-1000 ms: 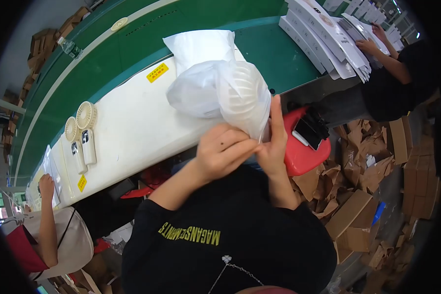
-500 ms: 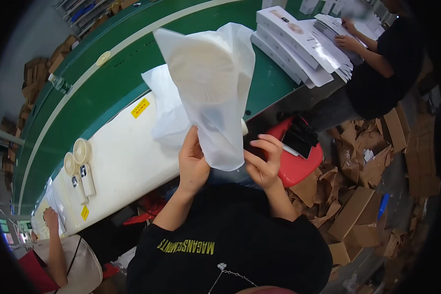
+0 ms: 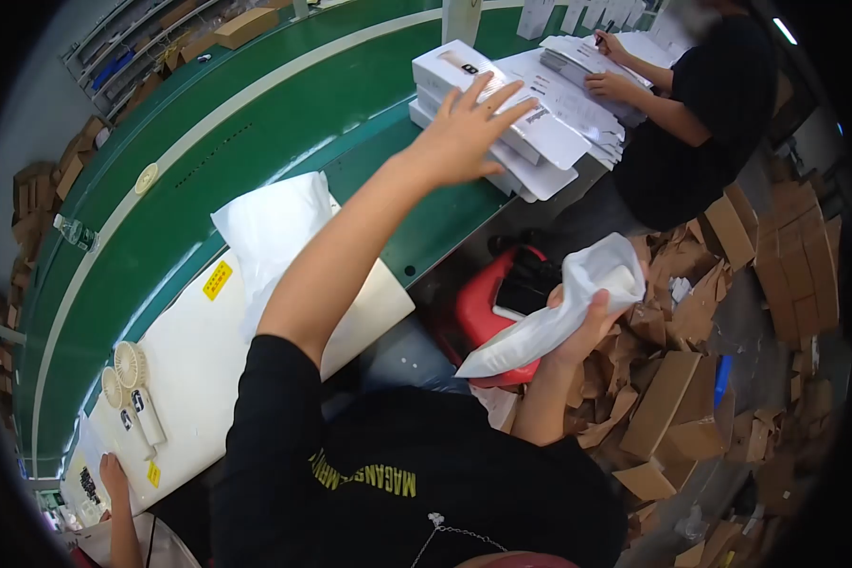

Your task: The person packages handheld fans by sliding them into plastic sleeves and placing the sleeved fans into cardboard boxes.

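Observation:
My left hand (image 3: pixel 469 133) is stretched out with its fingers spread over the stack of white printed boxes (image 3: pixel 442 66). Whether its fingertips touch the top box I cannot tell. Off to the right, above a red stool (image 3: pixel 483 308), my right hand (image 3: pixel 587 331) grips a handheld fan in a white translucent bag (image 3: pixel 525 339). The bag is tilted, its narrow end pointing down and left; the fan itself is mostly hidden inside. Beneath my left arm, more white bags (image 3: pixel 275 222) lie on the cream work surface (image 3: pixel 208 369).
Two cream handheld fans (image 3: pixel 131 364) lie at left, near another person's hand (image 3: pixel 114 473). A co-worker (image 3: pixel 701 104) handles white sheets at the upper right. Cardboard (image 3: pixel 672 407) litters the floor. A bottle (image 3: pixel 76 232) stands on the green conveyor (image 3: pixel 199 180).
My left hand has let go of the bagged fan and reached forward to the boxes. My right hand has taken the bagged fan down and right. The view has shifted.

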Tool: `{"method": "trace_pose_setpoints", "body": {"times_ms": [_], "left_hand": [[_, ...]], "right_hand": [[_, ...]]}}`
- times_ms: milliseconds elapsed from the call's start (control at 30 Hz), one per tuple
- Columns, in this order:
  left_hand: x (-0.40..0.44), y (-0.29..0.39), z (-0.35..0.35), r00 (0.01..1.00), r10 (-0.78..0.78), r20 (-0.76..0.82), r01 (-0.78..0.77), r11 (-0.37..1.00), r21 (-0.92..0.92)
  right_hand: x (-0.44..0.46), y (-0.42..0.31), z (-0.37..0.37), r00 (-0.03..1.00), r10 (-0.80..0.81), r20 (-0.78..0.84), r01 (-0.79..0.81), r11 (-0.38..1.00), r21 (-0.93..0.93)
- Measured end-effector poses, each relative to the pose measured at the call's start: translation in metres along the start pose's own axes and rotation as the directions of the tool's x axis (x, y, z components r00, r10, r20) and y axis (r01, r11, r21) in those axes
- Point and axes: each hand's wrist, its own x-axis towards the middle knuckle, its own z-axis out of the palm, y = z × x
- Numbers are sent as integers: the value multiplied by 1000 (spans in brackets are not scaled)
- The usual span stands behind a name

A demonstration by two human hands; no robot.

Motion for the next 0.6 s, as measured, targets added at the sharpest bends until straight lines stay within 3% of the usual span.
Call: {"method": "trace_pose_setpoints", "body": {"times_ms": [33,100,133,233,267,400,467,500,533,567,600], "left_hand": [[6,-14,14,1000,3,-14,-3,1000,-5],[17,-28,16,969,7,247,-44,988,145],[20,-31,18,971,13,237,-47,989,141],[20,-38,18,933,46,358,-55,998,16],[19,-40,15,932,46,358,-57,998,21],[15,-40,-1,948,190,257,-174,981,-83],[7,-30,-23,976,216,14,-215,976,-43],[2,-27,-40,977,214,16,-213,976,-34],[-6,-25,-60,979,171,-110,-175,984,-27],[-14,-24,-79,963,130,-235,-139,990,-23],[-21,-23,-95,965,130,-229,-137,990,-14]], "right_hand": [[4,6,-6,998,43,55,-39,996,-77],[14,9,-8,979,140,148,-103,967,-235],[20,9,-10,980,130,149,-91,967,-239],[36,16,-2,901,418,115,-423,906,28],[41,19,6,901,417,118,-423,905,34],[59,24,45,912,354,210,-385,913,135],[61,16,67,885,266,383,-371,899,232],[62,14,76,862,216,459,-371,885,281],[65,13,81,860,218,462,-377,881,286],[73,13,86,841,80,535,-349,836,424],[83,13,91,812,-67,579,-332,764,553]]}}
